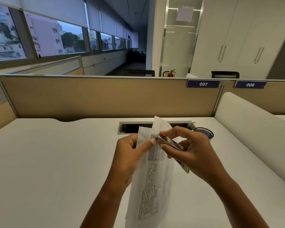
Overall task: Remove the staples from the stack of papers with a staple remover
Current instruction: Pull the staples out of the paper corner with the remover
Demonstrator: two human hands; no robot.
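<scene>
A stack of printed papers [152,183] is held up above the white desk [48,162], running from near me up toward the desk's far side. My left hand [130,155] grips its left edge near the top, thumb pressed on the front sheet. My right hand [189,150] holds a metal staple remover [169,142] with a yellow-green end [186,169]. The tool's metal tip touches the paper's upper part beside my left thumb. Any staple there is too small to make out.
A black mesh pen cup [204,131] stands just behind my right hand. A cable slot [135,127] is cut into the desk behind the papers. A beige partition [97,96] closes the far side and a white curved divider [253,129] the right.
</scene>
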